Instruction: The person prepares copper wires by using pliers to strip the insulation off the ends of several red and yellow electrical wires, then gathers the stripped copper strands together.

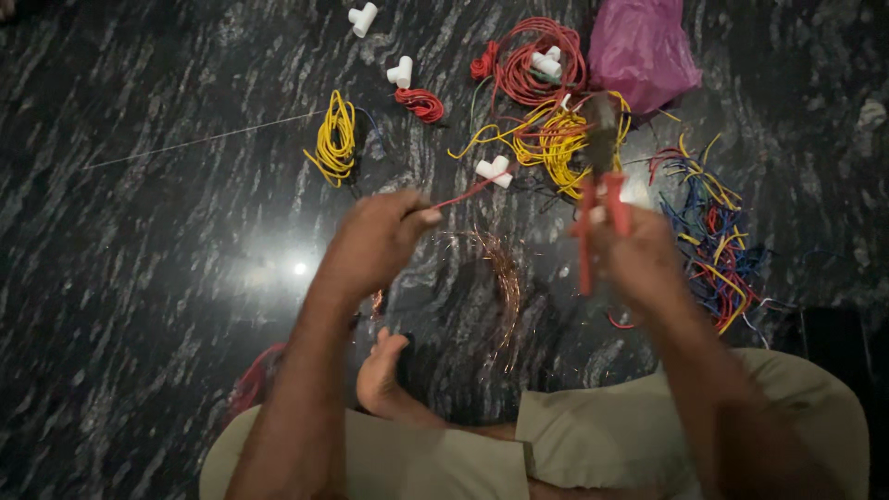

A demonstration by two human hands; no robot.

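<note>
I sit on a dark marbled floor. My left hand [378, 239] pinches a thin red wire [466, 193] that runs up and right toward the pliers. My right hand [639, 255] grips red-handled pliers [599, 181], jaws pointing up and blurred by motion. A heap of bare copper strands [500, 268] lies on the floor between my hands. My bare foot [380, 370] rests below them.
Coils of yellow wire [336, 137] and red wire [535, 65], a tangled yellow bundle [560, 143], white pipe elbows [400, 72], a pink plastic bag [641, 48] and a pile of cut coloured wire pieces [715, 245] lie ahead.
</note>
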